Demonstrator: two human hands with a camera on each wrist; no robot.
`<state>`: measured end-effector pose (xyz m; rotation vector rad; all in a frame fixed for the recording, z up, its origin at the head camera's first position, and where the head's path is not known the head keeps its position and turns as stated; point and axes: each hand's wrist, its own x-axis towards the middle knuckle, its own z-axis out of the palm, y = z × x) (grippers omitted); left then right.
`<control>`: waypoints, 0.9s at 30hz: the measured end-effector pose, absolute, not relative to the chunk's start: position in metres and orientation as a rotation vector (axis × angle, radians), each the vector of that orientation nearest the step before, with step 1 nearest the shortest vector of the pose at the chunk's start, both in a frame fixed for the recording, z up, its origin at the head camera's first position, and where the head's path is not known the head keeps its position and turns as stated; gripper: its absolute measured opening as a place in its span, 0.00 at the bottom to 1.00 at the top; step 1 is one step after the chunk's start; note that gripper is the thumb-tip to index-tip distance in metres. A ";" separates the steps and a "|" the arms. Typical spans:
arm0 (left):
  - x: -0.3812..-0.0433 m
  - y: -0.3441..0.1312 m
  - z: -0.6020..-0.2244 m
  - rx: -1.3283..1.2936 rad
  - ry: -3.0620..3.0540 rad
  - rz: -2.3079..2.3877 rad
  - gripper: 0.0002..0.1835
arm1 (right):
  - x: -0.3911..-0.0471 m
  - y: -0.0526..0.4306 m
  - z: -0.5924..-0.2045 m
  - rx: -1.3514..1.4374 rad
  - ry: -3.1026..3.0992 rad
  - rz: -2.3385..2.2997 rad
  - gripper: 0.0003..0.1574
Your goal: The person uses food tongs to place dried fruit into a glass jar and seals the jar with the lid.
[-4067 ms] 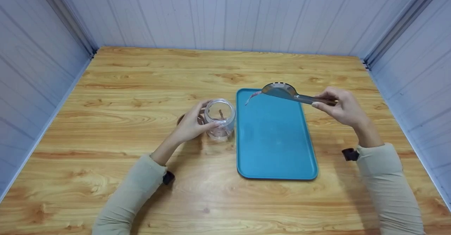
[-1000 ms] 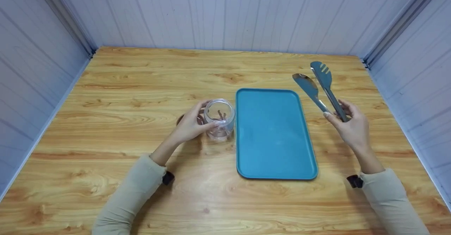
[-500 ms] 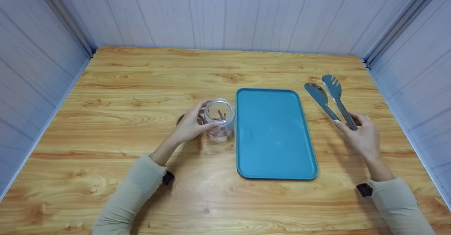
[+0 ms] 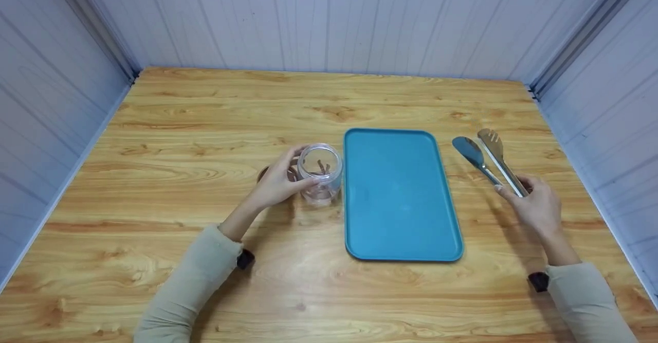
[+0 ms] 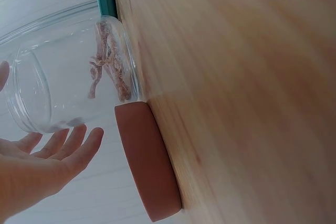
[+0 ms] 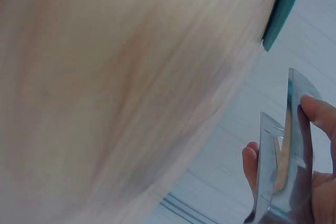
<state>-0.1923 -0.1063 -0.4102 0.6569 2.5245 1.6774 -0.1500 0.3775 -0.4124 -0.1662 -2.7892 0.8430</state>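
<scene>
My left hand [image 4: 277,183] grips a clear, lidless jar [image 4: 321,194] that stands upright on the table, thumb on the near side and fingers round the far side. Several brown-red, dried meat-like strips [image 5: 110,61] lie and lean at the bottom of the jar. Beside the jar, partly hidden by the left hand, is a round brown lid [image 5: 149,161]. Out to the right of the tray, my right hand [image 4: 537,204] holds metal tongs [image 4: 506,170], their two arms spread, one end slotted. Nothing is between the tong ends.
A blue rectangular tray [image 4: 403,204] lies close against the jar's right side, between the two hands, with a low raised rim. The wooden table [image 4: 216,111] is bounded by pale panel walls [image 4: 329,24] at the back and both sides.
Four seconds ago the closed tongs held a strip over the tray; that strip is gone from them. Another strip shows in the jar. The tongs, now spread, moved right and nearer. Left hand is unmoved.
</scene>
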 end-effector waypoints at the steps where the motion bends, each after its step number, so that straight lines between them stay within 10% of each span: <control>1: -0.192 -0.106 -0.409 0.658 2.526 1.671 0.37 | -0.150 0.379 -0.413 -0.156 -2.796 0.835 0.38; 27: -0.191 -0.106 -0.408 0.644 2.531 1.667 0.38 | -0.152 0.383 -0.415 -0.020 -3.081 0.685 0.43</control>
